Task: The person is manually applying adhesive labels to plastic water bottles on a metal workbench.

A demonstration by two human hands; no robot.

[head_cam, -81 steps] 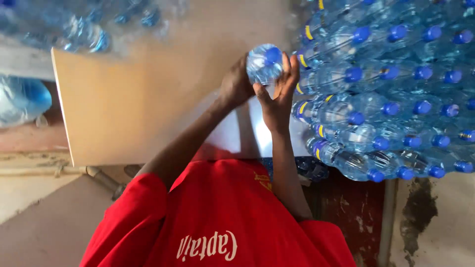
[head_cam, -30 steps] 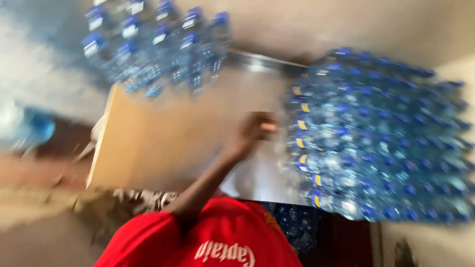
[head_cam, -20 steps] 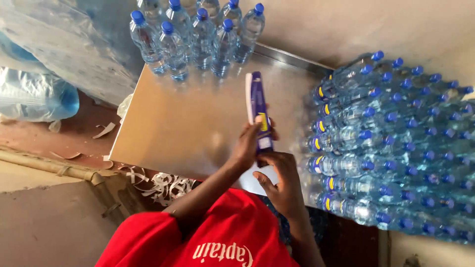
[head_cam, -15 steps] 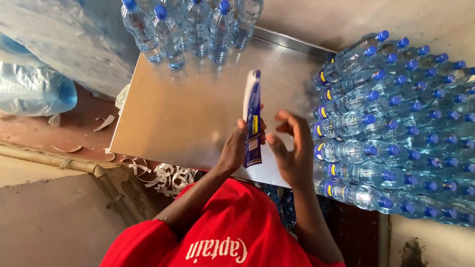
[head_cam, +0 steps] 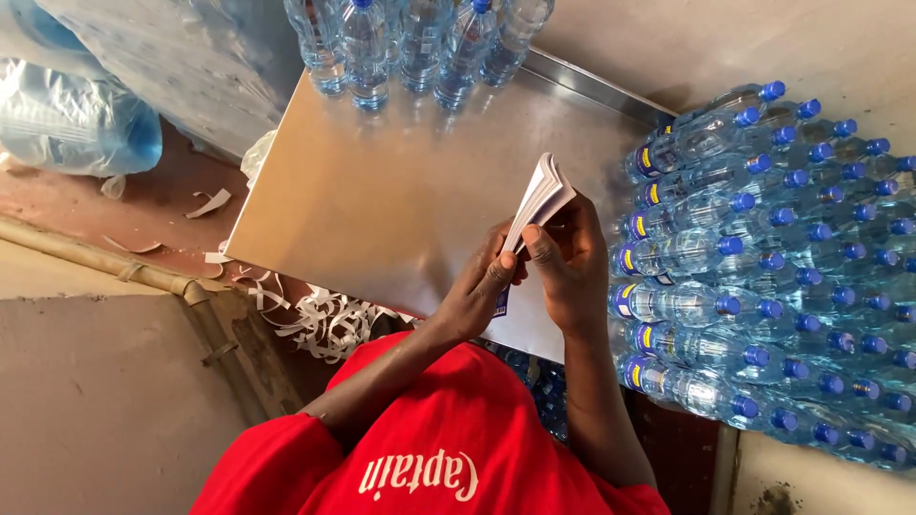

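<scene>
Stack of paper labels (head_cam: 540,198) held over the table (head_cam: 382,191), long axis slanting up and away toward the lying bottles (head_cam: 763,257). Left hand (head_cam: 474,291) pinching the lower end, right hand (head_cam: 572,262) closed along the right edge, thumb seemingly fanning sheets. Standing bottles (head_cam: 420,43) well apart, beyond.
</scene>
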